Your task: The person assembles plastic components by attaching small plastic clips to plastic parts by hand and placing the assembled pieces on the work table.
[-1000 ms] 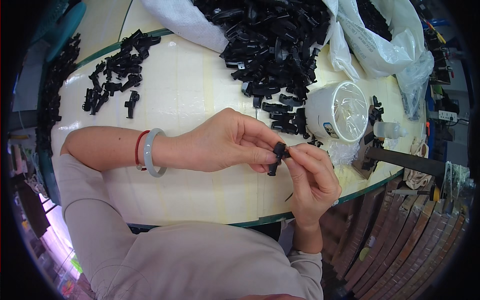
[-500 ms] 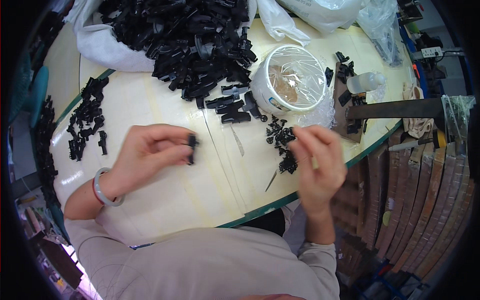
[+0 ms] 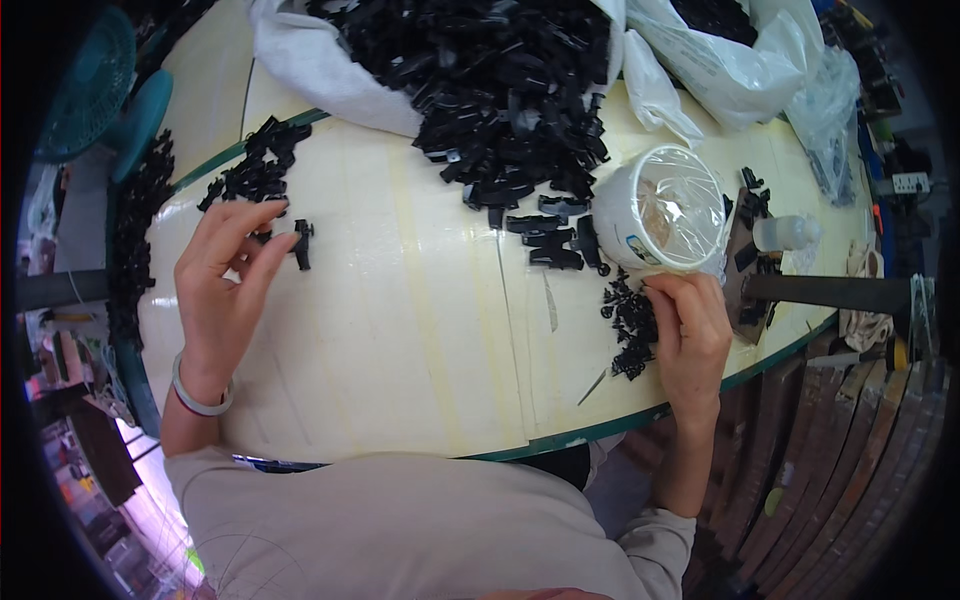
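Observation:
My left hand (image 3: 228,275) is at the left of the table, thumb and fingers apart, beside a loose pile of black plastic parts (image 3: 262,165). Its fingers cover the near end of that pile. A single black part (image 3: 303,246) lies just right of the thumb. On the other side, my right hand (image 3: 692,325) pinches at the edge of a heap of tiny black plastic pieces (image 3: 630,325); whatever sits between its fingertips is too small to make out. A few larger black parts (image 3: 548,238) lie left of a white tub (image 3: 618,215).
A white sack (image 3: 340,75) spills a big mound of black parts (image 3: 510,110) at the back. The tub has clear film over it. A small bottle (image 3: 785,233) and a dark bar (image 3: 830,292) are at the right. A thin pointed tool (image 3: 592,387) lies near the front edge.
My left hand has gone left to the pile, its fingers have parted, and the black part it held no longer shows in it. My right hand has come down at the tiny pieces. The view has shifted.

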Tool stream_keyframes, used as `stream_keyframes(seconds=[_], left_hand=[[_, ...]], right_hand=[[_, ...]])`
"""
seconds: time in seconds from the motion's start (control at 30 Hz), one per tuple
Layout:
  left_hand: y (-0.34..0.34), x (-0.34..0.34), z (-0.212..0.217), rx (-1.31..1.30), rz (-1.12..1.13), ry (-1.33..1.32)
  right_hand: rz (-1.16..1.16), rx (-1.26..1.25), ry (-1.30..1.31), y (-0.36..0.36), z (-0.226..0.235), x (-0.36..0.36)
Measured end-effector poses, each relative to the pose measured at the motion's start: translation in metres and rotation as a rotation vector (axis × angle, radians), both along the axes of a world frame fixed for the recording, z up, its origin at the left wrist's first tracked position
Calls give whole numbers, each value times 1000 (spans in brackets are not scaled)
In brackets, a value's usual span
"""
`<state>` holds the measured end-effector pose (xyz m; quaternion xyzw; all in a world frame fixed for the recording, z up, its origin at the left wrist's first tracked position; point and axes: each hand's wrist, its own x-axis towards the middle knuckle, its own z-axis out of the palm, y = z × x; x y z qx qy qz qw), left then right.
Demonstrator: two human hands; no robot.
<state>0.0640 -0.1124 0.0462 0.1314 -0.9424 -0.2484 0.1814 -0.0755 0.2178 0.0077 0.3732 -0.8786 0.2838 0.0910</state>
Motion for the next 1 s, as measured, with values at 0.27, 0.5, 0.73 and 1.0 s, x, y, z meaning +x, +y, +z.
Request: stream_keyframes(seconds=[0.27,0.5,0.73,1.0], left_hand=[[75,-87,-26,-35,-813,199],[93,-107,-45,-95,-895,145],[94,-94,-51,-82,-939,246],[88,-89,-49,16,-972,136]], right_hand=[[-265,-566,-499,14,4,24],[-205,-881,-666,22,12,26],[-151,-553,-370,10,38,6],[109,-86,291,-22,52,-49]])
